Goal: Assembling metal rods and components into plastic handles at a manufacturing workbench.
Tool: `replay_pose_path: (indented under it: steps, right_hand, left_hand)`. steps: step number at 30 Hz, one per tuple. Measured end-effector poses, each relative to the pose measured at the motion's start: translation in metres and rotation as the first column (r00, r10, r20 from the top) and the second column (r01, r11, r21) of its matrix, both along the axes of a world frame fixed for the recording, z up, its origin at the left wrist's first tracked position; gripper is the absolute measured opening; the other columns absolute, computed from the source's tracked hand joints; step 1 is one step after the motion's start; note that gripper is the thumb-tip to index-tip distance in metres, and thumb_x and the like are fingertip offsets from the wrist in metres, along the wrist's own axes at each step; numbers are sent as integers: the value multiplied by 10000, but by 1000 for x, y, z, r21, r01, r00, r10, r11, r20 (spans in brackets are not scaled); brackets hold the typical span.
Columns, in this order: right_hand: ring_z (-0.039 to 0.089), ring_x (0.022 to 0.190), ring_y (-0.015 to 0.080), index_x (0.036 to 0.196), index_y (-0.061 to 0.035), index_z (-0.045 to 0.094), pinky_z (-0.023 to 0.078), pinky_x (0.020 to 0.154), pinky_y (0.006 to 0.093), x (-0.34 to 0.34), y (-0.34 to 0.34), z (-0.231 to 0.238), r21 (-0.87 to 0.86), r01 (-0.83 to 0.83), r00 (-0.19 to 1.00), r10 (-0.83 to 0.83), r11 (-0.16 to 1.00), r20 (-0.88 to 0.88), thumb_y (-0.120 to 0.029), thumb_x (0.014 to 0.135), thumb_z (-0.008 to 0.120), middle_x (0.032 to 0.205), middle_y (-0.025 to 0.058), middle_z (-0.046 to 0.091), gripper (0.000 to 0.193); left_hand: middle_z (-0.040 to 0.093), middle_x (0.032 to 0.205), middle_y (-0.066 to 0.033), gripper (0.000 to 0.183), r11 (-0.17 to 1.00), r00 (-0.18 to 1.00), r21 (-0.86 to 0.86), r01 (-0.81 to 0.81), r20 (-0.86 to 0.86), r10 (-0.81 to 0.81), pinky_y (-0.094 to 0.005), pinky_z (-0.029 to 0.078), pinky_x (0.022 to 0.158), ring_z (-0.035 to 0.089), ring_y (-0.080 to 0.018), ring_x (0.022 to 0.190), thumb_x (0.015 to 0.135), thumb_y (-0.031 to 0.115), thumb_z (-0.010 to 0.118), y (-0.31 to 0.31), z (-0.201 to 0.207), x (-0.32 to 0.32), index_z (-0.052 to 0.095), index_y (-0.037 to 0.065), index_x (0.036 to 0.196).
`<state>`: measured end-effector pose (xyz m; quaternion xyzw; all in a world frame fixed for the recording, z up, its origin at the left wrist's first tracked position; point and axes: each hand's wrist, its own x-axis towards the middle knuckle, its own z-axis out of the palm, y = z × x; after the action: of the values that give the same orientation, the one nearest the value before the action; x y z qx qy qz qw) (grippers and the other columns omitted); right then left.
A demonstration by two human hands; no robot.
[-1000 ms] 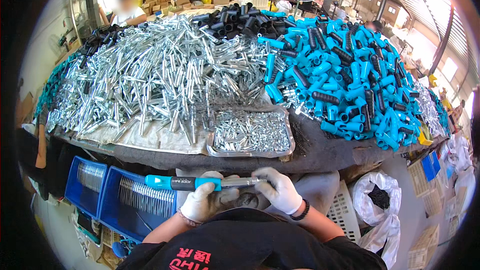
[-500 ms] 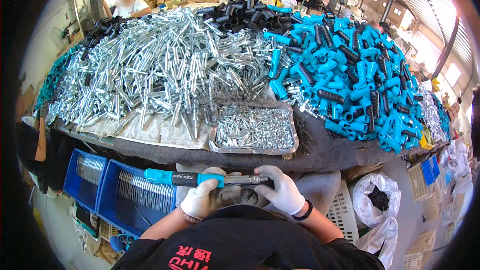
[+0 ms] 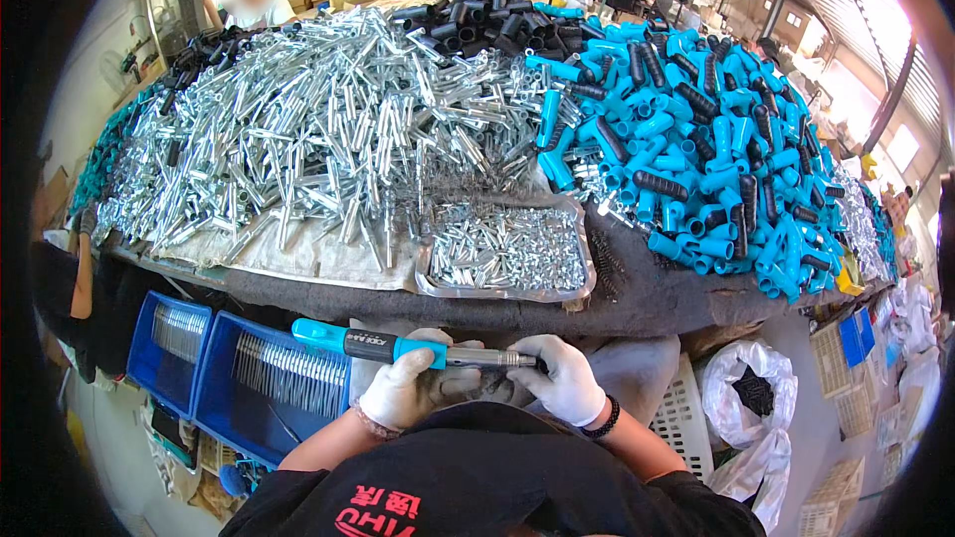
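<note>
Across my lap lies a tool with a blue-and-black handle (image 3: 368, 344) and a silver metal shaft (image 3: 489, 357). My left hand (image 3: 403, 393), in a white glove, is closed round the blue collar where handle meets shaft. At the shaft's far right end, my gloved right hand (image 3: 565, 383) pinches the metal tip. Something dark shows by its fingers, too small to make out. The handle points left and tilts slightly upward at that end.
On the table ahead are a heap of silver metal tubes (image 3: 298, 129), blue-and-black handles (image 3: 686, 149), black sleeves (image 3: 487, 25) and a tray of small metal parts (image 3: 507, 283). Blue bins of metal rods (image 3: 288, 378) stand left; a white bag (image 3: 721, 388) and crate (image 3: 679, 413) stand right.
The handle end of the tool has dipped slightly at its joint with the shaft and its left tip has risen, so it tilts more. Both hands keep their hold.
</note>
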<state>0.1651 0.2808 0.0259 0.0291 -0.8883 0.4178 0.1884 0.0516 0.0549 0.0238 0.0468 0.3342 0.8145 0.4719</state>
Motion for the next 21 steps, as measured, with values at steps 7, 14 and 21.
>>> replay_pose_path:
  steps: [7, 14, 21]
  right_hand:
    - [647, 827, 383, 888, -24, 669, 506, 750, 416, 1, -10, -4, -224, 58, 998, -64, 973, -21, -158, 897, 664, 825, 167, 667, 135]
    - [602, 769, 390, 914, -24, 603, 483, 718, 447, -15, -5, 9, 286, -50, 926, 152, 957, -346, -208, 893, 642, 742, 179, 585, 190]
    - [647, 967, 206, 1185, 3, 650, 488, 806, 367, -6, 35, -115, -506, -158, 941, 285, 848, 184, -237, 1049, 408, 1138, 157, 686, 367]
  left_hand:
    - [512, 1411, -247, 321, 996, 999, 69, 48, -16, -47, -512, 522, 1003, 617, -374, 1176, 918, 287, 670, -1, -15, -5, 548, 169, 1191]
    - [542, 1387, -205, 287, 987, 994, 128, 98, 35, -103, -452, 529, 983, 627, -341, 1151, 913, 214, 687, -1, -7, -2, 579, 118, 1161]
    - [702, 1066, -149, 110, 906, 348, -199, 374, -875, -336, -400, 533, 884, 672, -220, 989, 904, 151, 695, 65, 11, -15, 692, 84, 991]
